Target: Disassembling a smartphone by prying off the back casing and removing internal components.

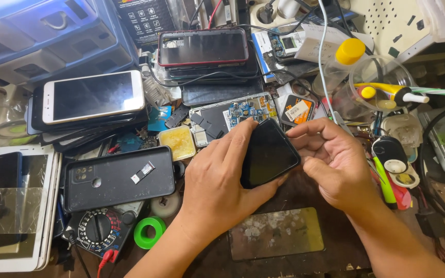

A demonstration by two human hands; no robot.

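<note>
A black phone (268,153), screen up and dark, is held above a cluttered workbench (346,242) between both hands. The left hand (217,180) wraps the phone's left edge, thumb lying along the top corner and fingers closed beneath it, so the hand is clamped on the phone. The right hand (330,159) meets the phone's upper right corner, its fingers curled and thumb and fingertips pinching that corner.

Just below the grip lies a worn rectangular glass plate (276,232) on the bench. To the left of the grip rests a black phone back cover (118,177), with a multimeter (99,229) and a green tape roll (149,232) below it. Above the grip sits an opened phone with a blue circuit board (235,113); farther up-left lies a white phone (93,96) on a stack. To the right of the grip stands a yellow-capped bottle (347,56).
</note>
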